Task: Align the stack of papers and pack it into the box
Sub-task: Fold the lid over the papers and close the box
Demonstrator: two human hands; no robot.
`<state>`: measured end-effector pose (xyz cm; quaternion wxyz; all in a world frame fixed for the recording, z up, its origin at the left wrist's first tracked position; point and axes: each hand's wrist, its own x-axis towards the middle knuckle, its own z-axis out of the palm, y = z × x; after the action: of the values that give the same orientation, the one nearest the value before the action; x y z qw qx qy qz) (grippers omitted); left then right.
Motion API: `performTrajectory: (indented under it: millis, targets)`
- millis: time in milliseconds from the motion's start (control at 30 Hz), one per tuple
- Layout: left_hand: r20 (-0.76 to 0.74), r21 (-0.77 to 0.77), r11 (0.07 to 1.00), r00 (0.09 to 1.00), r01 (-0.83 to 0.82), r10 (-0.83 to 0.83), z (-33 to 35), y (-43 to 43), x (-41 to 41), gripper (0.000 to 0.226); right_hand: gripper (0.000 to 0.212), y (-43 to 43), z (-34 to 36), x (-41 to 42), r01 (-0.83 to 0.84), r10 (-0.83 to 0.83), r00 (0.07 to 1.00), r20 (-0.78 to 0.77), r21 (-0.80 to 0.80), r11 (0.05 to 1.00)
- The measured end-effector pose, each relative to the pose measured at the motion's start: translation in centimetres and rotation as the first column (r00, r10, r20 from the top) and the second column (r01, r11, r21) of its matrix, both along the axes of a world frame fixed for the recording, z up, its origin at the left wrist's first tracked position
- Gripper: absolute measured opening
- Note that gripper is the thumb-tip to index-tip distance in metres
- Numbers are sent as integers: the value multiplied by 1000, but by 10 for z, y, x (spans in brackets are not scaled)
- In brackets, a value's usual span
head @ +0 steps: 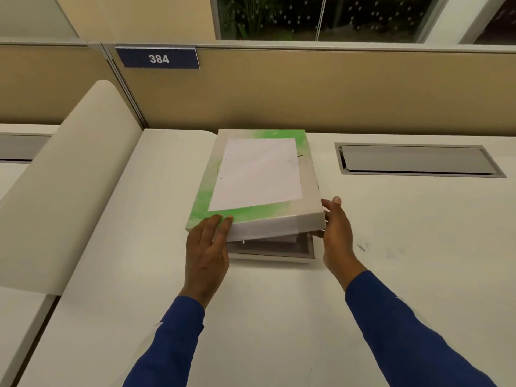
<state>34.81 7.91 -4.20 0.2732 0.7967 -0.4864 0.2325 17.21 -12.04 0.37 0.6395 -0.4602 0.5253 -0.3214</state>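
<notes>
A flat box stands in the middle of the white desk. Its lid is grey and green with a white sheet stuck on top, and its near edge is raised off the box base. Through the gap I see the edge of the paper stack lying inside the base. My left hand grips the lid's near left corner, fingers on top. My right hand holds the lid's near right corner from the side.
A grey cable hatch is set into the desk at the right. A tan partition with a blue sign reading 384 runs along the back. A rounded cream divider rises at the left.
</notes>
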Motion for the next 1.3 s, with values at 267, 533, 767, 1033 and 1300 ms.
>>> performTrajectory:
  millis: [267,533,767,1033,1300]
  targets:
    - [-193,100,988,977,116,-95,1,8,-8,71,50,0,-10,-15,-193,162,941,-299,-77,978]
    - [-924,190,929,263,-317,279,22,0,13,49,48,19,-16,-17,-293,173,881,-441,-220,931]
    - [-911,196,921,285,-337,299,19,6,23,25,44,28,-18,-19,-360,174,833,-526,-274,892]
    - [-892,233,922,309,-308,329,17,11,31,17,43,41,-29,-23,-385,162,817,-553,-314,868]
    - [-864,278,917,343,-286,369,10,9,26,17,41,45,-42,-25,-429,180,775,-606,-294,854]
